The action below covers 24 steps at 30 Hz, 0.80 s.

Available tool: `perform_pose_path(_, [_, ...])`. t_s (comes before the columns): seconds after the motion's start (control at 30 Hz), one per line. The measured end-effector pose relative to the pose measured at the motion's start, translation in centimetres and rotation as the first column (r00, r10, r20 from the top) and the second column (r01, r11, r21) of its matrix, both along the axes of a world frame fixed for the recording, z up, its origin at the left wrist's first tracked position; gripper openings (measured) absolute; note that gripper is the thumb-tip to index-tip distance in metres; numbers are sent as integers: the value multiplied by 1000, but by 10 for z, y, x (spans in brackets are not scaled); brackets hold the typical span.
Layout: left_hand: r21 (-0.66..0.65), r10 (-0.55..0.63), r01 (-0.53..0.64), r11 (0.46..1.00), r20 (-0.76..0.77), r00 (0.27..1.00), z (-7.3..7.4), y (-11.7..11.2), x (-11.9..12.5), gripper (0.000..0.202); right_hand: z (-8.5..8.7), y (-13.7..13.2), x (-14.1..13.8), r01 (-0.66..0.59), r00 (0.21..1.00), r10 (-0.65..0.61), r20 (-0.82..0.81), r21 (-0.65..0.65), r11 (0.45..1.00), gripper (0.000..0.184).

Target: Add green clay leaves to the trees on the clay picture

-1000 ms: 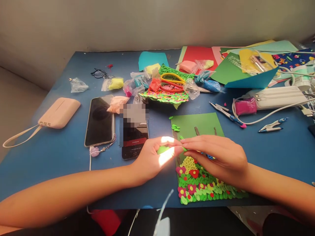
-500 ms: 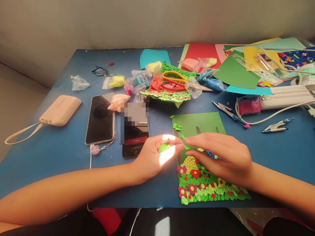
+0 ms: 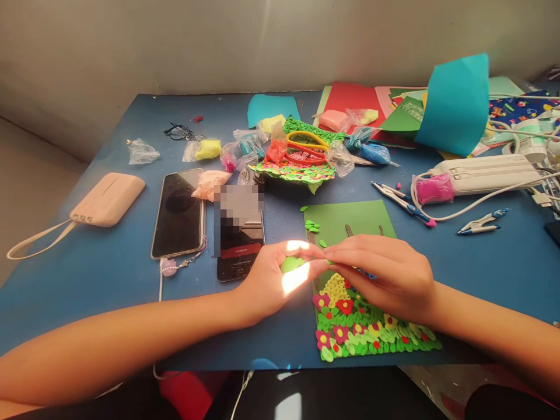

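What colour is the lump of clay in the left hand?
Light green clay, cupped in the left hand; head view.

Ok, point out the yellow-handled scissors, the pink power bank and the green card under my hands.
Yellow-handled scissors [image 3: 306, 146], head view, on the handle loops.
Pink power bank [image 3: 107, 199], head view, middle of its top face.
Green card [image 3: 350, 217], head view, bare upper part.

Both forearms are bare from the near edge of the view up to the wrists, with no sleeves, watch, bracelet or ring showing. The left hand [image 3: 271, 280] and right hand [image 3: 385, 277] wear no gloves. The fingernails that show on the right hand are short and unpainted. A patch of bright sunlight falls across the left hand's palm and fingers [image 3: 301, 249].
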<state>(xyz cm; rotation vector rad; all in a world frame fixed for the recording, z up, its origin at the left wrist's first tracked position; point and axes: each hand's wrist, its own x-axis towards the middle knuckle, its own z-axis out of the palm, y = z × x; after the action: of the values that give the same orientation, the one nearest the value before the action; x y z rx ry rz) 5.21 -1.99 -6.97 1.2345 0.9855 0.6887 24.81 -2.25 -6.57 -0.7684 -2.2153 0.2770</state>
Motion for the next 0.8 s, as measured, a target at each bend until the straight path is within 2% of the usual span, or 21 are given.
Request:
perform_pose_path(0.4, [-30, -26, 26, 999, 3, 1000, -1, 0, 0, 27, -1, 3, 1, -46, 999, 47, -9, 56, 997, 11])
perform_pose_path(0.5, [-49, -1, 1, 999, -7, 1000, -2, -1, 1, 28, 0, 4, 2, -14, 1000, 14, 2, 69, 998, 13])
perform_pose_path(0.8, [26, -23, 23, 999, -28, 999, 1, -2, 1, 33, 1, 5, 4, -54, 999, 54, 3, 66, 996, 15])
